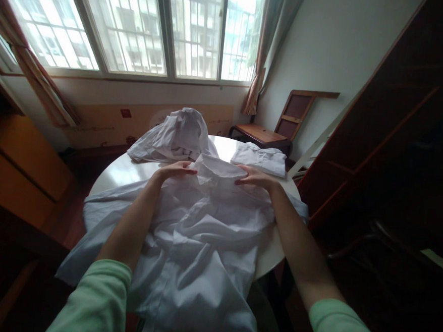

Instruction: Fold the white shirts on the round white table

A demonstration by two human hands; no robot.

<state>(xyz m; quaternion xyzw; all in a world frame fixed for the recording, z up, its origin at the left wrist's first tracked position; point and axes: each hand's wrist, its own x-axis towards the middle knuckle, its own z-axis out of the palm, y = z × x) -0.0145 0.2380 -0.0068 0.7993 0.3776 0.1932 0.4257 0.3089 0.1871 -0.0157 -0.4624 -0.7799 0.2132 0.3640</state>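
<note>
Left hand (pixel 175 170), right hand (pixel 253 177) flat, fingers open, pressing collar of crumpled white cotton shirt (pixel 205 235) at frame centre; shirt's long axis runs toward lower frame.

Your shirt (pixel 201 235) lies spread on the worktop (pixel 122 171), its near end hanging over the edge. Behind it sits a crumpled garment pile (pixel 174 137); behind-right, a folded shirt (pixel 260 159). Beyond the worktop stands a chair (pixel 281 124).
</note>
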